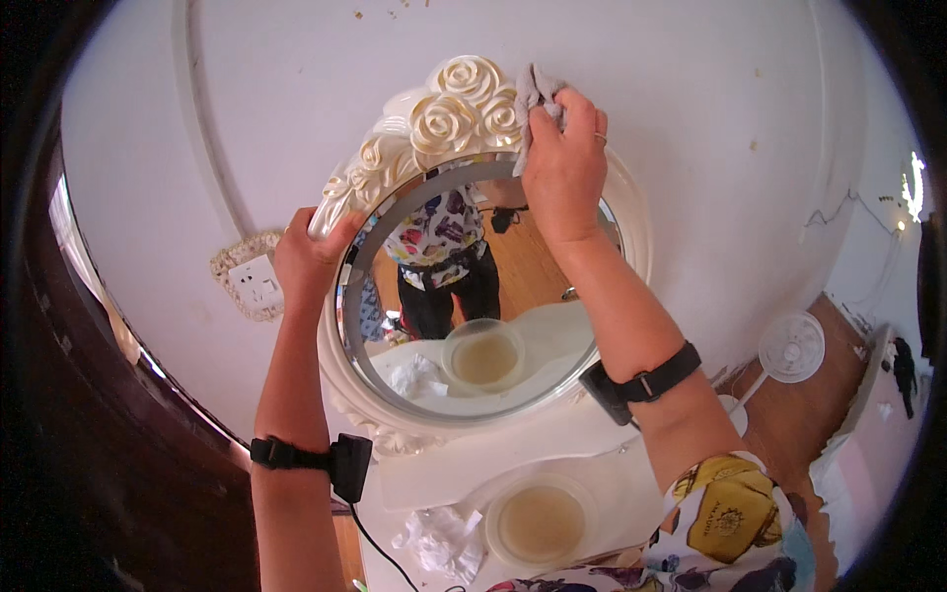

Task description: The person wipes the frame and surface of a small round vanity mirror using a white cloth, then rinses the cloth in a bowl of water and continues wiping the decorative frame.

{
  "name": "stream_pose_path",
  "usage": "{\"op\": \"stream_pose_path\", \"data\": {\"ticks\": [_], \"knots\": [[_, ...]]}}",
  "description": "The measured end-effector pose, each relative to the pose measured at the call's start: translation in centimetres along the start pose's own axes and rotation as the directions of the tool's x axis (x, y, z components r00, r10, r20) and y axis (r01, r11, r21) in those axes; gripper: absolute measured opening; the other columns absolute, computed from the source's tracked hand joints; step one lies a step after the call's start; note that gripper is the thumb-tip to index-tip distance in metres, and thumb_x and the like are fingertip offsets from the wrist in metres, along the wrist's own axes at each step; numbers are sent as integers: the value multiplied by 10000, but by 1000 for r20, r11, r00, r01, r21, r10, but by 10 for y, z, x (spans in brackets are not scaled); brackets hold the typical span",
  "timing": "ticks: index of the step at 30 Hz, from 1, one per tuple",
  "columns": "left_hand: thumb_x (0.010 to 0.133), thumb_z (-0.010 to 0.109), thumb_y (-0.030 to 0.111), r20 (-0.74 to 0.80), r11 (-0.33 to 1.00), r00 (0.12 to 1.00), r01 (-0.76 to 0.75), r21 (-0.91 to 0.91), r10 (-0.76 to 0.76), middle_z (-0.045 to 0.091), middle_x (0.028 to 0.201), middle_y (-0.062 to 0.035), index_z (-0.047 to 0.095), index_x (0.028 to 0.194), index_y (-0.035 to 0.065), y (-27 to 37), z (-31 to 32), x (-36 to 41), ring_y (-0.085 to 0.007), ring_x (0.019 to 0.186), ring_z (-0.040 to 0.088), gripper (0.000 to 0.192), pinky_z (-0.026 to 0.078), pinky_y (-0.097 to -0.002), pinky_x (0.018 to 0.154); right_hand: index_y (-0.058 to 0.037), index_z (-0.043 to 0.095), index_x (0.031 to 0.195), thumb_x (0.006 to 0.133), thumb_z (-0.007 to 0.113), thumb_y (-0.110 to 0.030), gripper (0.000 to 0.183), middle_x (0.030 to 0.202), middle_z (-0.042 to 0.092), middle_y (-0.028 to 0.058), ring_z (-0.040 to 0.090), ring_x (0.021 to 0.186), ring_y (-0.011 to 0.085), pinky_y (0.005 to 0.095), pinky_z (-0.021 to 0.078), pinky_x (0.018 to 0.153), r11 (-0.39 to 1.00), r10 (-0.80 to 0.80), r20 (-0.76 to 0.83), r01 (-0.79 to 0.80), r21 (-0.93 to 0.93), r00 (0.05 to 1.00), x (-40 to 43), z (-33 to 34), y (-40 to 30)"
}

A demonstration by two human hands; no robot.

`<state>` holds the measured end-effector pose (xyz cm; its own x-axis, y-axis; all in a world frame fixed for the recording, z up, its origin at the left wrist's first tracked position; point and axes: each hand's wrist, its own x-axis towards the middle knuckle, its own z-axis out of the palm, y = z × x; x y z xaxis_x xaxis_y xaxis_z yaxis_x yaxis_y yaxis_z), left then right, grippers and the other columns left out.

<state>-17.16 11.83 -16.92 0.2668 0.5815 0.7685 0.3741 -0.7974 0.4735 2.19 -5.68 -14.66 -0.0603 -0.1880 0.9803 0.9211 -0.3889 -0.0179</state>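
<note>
An oval mirror point(533, 281) in a cream frame stands before me, with carved roses point(444, 122) along its top. My left hand point(311, 251) grips the frame's left side, thumb in front. In my right hand point(566, 163) is a grey cloth point(534, 96), pressed against the upper right of the frame beside the roses. Part of the frame behind that hand is hidden. The glass reflects my patterned top, dark trousers and the tabletop.
Below the mirror, a white dressing table point(436, 481) holds a bowl of cloudy water point(544, 522) and crumpled white tissue point(444, 540). A wall socket point(255, 281) is at left. A white fan point(792, 346) and a bed point(865, 459) stand at right. A cable point(385, 551) hangs from my left armband.
</note>
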Motion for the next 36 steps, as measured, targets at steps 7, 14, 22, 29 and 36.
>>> {"op": "stream_pose_path", "data": {"ticks": [7, 14, 22, 29, 36], "knots": [[600, 608, 670, 19, 999, 999, 34, -6, -34, 636, 815, -136, 598, 940, 40, -3, -1, 1, -275, 785, 615, 716, 459, -366, 708, -56, 589, 903, 712, 567, -28, 194, 1009, 467, 112, 494, 908, 315, 392, 470, 666, 997, 77, 195, -80, 5, 978, -48, -12, -2], [658, 639, 576, -3, 1000, 1000, -19, -7, 19, 637, 770, -146, 597, 942, 30, -4, 6, 4, -242, 716, 623, 617, 467, -348, 660, -74, 612, 918, 722, 579, -31, 204, 922, 516, 94, 542, 824, 265, 365, 458, 623, 974, 165, 185, -190, 123, 969, -52, -37, 3], [593, 600, 677, 42, 998, 998, 39, -48, -37, 634, 804, -140, 594, 953, 37, -2, 4, 2, -276, 784, 613, 734, 456, -369, 714, -79, 611, 945, 642, 605, -126, 306, 933, 556, 117, 543, 849, 311, 414, 440, 742, 961, 147, 371, -221, 164, 917, 41, -5, 30], [656, 624, 607, 10, 999, 1000, 18, -34, -18, 633, 759, -127, 596, 945, 30, -6, 2, 5, -213, 707, 616, 647, 467, -330, 659, -55, 614, 878, 663, 585, -121, 227, 867, 565, 141, 552, 805, 327, 415, 443, 727, 946, 134, 237, -195, 259, 962, 33, 13, 27], [684, 589, 606, 21, 1000, 1000, -15, -12, 16, 631, 768, -144, 594, 942, 21, -1, 5, 4, -231, 710, 614, 640, 467, -345, 666, -43, 614, 848, 685, 573, -55, 169, 973, 527, 120, 494, 880, 306, 412, 381, 803, 990, 135, -215, -123, 69, 967, 3, 29, 12]]}}
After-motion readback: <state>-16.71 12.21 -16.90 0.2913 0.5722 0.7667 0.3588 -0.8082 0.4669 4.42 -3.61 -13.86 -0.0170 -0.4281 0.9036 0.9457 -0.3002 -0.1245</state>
